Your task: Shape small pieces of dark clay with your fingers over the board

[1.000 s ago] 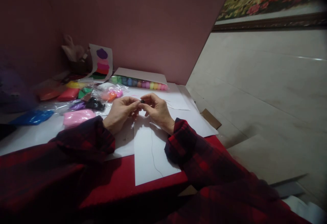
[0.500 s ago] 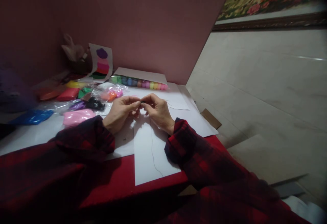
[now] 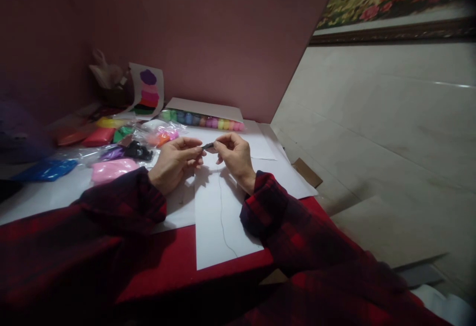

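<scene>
A small dark strip of modelling clay stretches between my two hands, above the white paper. My left hand pinches its left end between thumb and forefinger. At the other end, my right hand grips it the same way. Below them lies a white sheet with a thin wavy pencil line running down it. Left of my left hand sit a crumpled black clay packet and a pink clay packet.
Blue, red and other clay packets cover the table's left side. A striped colour picture leans at the back, beside a long pack of coloured clay pots. The red tablecloth shows at the front edge.
My hands have drawn apart slightly, the right one moving rightward. The dark clay between them, mostly covered by my fingers before, now shows as a stretched strip.
</scene>
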`<state>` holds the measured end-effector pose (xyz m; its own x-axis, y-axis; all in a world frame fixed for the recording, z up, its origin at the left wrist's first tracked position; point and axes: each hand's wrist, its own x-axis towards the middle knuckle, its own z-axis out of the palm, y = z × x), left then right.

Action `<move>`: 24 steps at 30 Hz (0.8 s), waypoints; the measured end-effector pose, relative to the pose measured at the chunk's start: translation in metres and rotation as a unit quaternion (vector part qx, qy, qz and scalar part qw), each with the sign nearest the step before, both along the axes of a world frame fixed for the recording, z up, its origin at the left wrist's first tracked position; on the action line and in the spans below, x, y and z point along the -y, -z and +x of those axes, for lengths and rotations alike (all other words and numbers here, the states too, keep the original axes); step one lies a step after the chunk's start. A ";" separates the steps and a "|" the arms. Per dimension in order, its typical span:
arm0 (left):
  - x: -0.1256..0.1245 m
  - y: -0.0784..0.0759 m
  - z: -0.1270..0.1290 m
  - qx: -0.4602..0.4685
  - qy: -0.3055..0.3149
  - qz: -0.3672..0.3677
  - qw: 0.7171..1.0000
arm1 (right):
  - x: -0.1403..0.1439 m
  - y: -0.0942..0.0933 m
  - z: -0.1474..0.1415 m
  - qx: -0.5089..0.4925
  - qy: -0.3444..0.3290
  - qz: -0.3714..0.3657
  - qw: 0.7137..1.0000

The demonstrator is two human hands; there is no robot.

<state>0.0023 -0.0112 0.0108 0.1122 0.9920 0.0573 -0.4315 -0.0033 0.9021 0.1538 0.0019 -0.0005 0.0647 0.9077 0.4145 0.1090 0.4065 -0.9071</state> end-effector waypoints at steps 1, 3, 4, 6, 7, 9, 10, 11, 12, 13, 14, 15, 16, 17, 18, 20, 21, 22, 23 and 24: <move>0.000 0.000 0.000 -0.002 0.004 0.000 1.000 | -0.001 0.000 0.000 -0.007 0.004 -0.004 1.000; 0.000 0.000 0.000 -0.009 0.014 0.000 1.000 | -0.002 0.001 0.001 -0.011 -0.002 -0.005 1.000; 0.000 0.000 -0.001 -0.011 0.017 0.000 1.000 | -0.003 0.002 0.001 -0.008 -0.008 -0.002 1.000; 0.000 0.000 -0.001 -0.012 0.019 0.003 1.000 | -0.003 0.004 0.001 0.002 -0.023 0.008 1.000; 0.000 0.000 -0.001 -0.012 0.018 0.007 1.000 | -0.003 0.005 0.001 0.008 -0.033 0.015 0.999; 0.000 0.001 -0.001 -0.015 0.014 0.011 1.000 | -0.003 0.007 0.001 0.018 -0.053 0.029 0.998; -0.001 0.001 -0.001 -0.018 0.012 0.010 1.000 | -0.003 0.007 0.000 0.023 -0.062 0.037 0.997; -0.001 0.002 -0.001 -0.021 0.009 0.007 1.000 | -0.002 0.008 0.000 0.027 -0.070 0.043 0.996; -0.001 0.002 -0.001 -0.022 0.008 0.003 1.000 | -0.002 0.008 0.000 0.029 -0.077 0.050 0.995; -0.002 0.003 -0.002 -0.023 0.011 0.000 1.000 | -0.001 0.008 0.000 0.032 -0.084 0.054 0.994; -0.002 0.003 -0.002 -0.023 0.017 0.000 1.000 | 0.000 0.008 0.000 0.037 -0.090 0.059 0.993; -0.002 0.004 -0.002 -0.023 0.025 0.002 0.999 | 0.001 0.008 -0.001 0.047 -0.094 0.066 0.992; -0.002 0.005 -0.002 -0.024 0.032 0.006 0.999 | 0.003 0.007 -0.001 0.062 -0.093 0.076 0.991; -0.003 0.005 -0.003 -0.027 0.036 0.010 0.999 | 0.004 0.007 0.000 0.083 -0.087 0.091 0.989; -0.003 0.006 -0.003 -0.030 0.037 0.013 0.999 | 0.005 0.006 0.000 0.106 -0.077 0.106 0.986; -0.004 0.007 -0.004 -0.038 0.032 0.019 0.999 | 0.006 0.005 0.000 0.138 -0.058 0.129 0.980; -0.004 0.008 -0.004 -0.044 0.030 0.021 0.998 | 0.006 0.005 0.000 0.145 -0.056 0.131 0.979; -0.005 0.008 -0.005 -0.049 0.030 0.024 0.998 | 0.006 0.005 0.001 0.145 -0.059 0.130 0.979; -0.005 0.009 -0.005 -0.054 0.031 0.028 0.998 | 0.006 0.006 0.001 0.141 -0.066 0.126 0.980; -0.005 0.009 -0.005 -0.057 0.032 0.033 0.997 | 0.006 0.006 0.001 0.136 -0.073 0.123 0.980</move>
